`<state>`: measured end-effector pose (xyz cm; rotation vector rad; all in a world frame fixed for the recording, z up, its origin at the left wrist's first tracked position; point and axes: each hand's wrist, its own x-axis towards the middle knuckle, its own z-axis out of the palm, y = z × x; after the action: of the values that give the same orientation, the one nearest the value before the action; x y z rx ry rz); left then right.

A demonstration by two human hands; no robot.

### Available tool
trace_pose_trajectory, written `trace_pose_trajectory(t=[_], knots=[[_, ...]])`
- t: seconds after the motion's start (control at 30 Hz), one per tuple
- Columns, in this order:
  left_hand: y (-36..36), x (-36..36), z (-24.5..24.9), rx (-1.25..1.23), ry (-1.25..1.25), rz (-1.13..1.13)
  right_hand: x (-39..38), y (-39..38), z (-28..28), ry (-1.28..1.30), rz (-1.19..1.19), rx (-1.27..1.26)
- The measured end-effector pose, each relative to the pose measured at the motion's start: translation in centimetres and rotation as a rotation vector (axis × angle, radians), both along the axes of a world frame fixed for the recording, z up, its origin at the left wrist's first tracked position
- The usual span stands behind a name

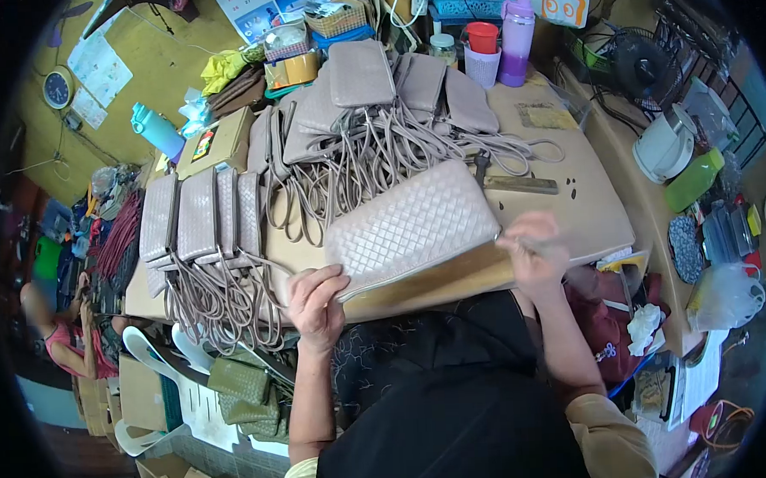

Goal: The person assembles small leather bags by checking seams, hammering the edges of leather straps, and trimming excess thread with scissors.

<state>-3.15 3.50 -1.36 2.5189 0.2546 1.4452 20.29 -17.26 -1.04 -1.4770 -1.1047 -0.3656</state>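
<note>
A pale pink woven clutch bag (408, 225) lies tilted on the work table (591, 204) near its front edge. My left hand (316, 303) grips the bag's lower left corner. My right hand (533, 249) is at the bag's right end, fingers closed on a thin tool or the zipper pull there; it is too small to tell which.
A row of matching bags (196, 215) lies at the left with straps hanging over the edge. More bags with long cords (369, 111) are piled behind. Bottles, cups and baskets (494, 38) crowd the back. Another person (62, 334) sits at far left. Green bags (244, 390) lie below.
</note>
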Motion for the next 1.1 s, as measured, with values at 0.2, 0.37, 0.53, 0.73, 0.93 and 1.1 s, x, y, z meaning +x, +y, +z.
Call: trace_pose_trajectory(t=[0.2, 0.37, 0.53, 0.73, 0.93, 1.1], knots=[[1.0, -1.7, -4.0, -0.210, 0.566, -0.086, 1.6, -5.8, -4.4, 0.243, -0.041, -0.585], [-1.9, 5.0, -3.4, -0.235, 0.435, -0.038, -2.5, 2.2, -2.2, -0.053, -0.018, -0.503], [-2.2, 7.3, -5.2, -0.165, 0.777, 0.160, -2.9, 6.8, -6.5, -0.400, -0.190, -0.782], [-2.1, 5.9, -3.9, -0.112, 0.865, 0.085, 2.7, 1.8, -6.7, 0.010, -0.313, -0.647], [-7.2, 8.7, -4.4, -0.011, 0.822, -0.091, 4.0, 5.5, -7.7, -0.002, -0.127, -0.401], [-5.7, 5.3, -3.3, -0.045, 0.912, -0.196, 8.7, 2.2, -4.7, -0.385, -0.594, -0.577]])
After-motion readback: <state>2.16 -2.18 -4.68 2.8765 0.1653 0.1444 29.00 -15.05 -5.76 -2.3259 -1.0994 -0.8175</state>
